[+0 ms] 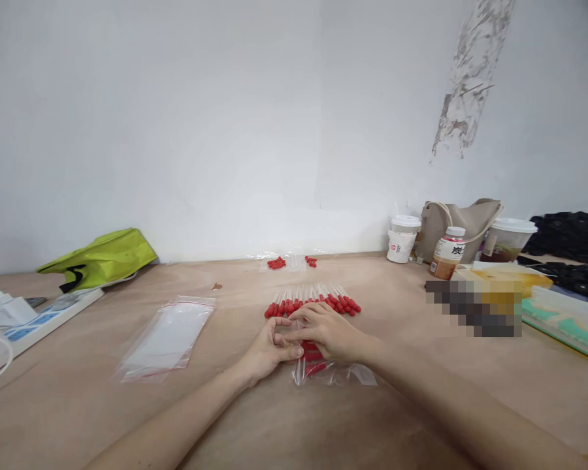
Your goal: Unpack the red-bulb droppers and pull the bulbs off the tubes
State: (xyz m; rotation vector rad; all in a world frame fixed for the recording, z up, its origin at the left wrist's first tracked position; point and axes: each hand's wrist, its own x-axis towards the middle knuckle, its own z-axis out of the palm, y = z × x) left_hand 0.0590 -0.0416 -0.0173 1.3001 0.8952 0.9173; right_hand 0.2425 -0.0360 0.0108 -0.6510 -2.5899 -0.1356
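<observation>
1. Both hands meet at the desk's (225, 424) middle: the left hand (267, 349) curls its thumb and fingers at the left edge of a clear plastic bag (313, 373); the right hand (330, 333) bends over it. I cannot tell which fingertips pinch the thin film.
2. The bag lies beneath the hands, glossy and crinkled, with red pieces inside.
3. At 12 o'clock, just beyond the fingers, slim pale sticks with rounded red tips (343, 302) lie in a fanned row.
4. At 9 o'clock, flat rectangular plastic bags (179, 333) overlap, smooth and red-edged.
5. At 10 o'clock sits a creased lime-green bag (102, 258).
6. At 2 o'clock slumps a soft beige handbag (463, 219).
</observation>
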